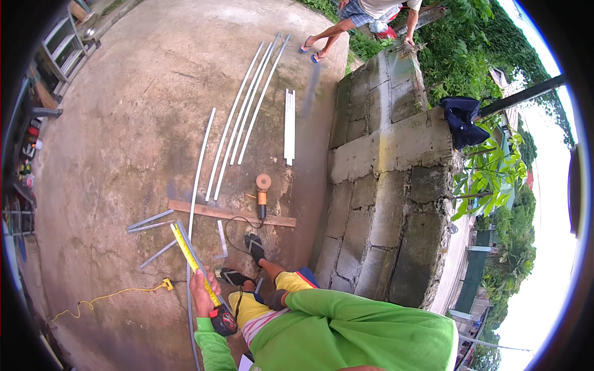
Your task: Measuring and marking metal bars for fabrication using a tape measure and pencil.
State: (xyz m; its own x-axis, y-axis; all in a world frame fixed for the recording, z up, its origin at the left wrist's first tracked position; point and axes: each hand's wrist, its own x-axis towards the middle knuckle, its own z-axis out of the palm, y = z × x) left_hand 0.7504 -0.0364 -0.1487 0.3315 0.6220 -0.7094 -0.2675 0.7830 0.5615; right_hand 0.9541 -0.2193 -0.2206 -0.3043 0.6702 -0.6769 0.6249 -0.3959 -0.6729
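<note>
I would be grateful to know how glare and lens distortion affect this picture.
In the head view, the sky at the right is washed out nearly white; the long metal strips look bowed, likely from the fisheye lens; the corners fall to black; the yellow tape measure in the left hand shows no obscuring glare.

Readable text: none | yellow tape measure blade (190, 255): dark markings (too small to make out)
</note>
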